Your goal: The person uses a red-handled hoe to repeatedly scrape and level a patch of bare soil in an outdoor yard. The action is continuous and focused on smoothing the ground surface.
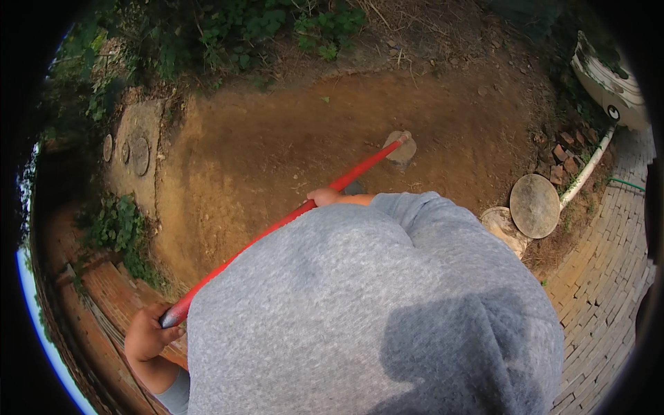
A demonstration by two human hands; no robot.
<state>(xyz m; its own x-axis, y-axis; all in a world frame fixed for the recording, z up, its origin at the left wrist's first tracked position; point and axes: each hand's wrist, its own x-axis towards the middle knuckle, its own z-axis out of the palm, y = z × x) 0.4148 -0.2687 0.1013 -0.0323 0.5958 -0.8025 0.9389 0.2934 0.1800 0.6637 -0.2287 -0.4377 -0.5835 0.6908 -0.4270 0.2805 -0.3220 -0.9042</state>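
Note:
A long red-handled tool [277, 224], apparently a hoe, slants across in front of my body. My left hand [150, 334] is wrapped around the dark butt end of the handle, low on the left. Farther up the shaft, my right hand [325, 197] grips it near the middle; my grey sleeve and shirt hide part of that arm. At the far end, a rounded, soil-coloured blade [402, 149] is at or close to the bare brown soil [290, 129]; contact cannot be told. Just beyond my right hand shows a dark grey shape [355, 188], perhaps a shoe tip.
Leafy plants [259, 26] border the far side. A concrete slab [129, 116] with round lids lies left, above brick paving [111, 280]. To the right are a round disc [535, 206], broken bricks [563, 158], a white pipe [589, 168], a pale basin [607, 88] and a paved path [596, 249].

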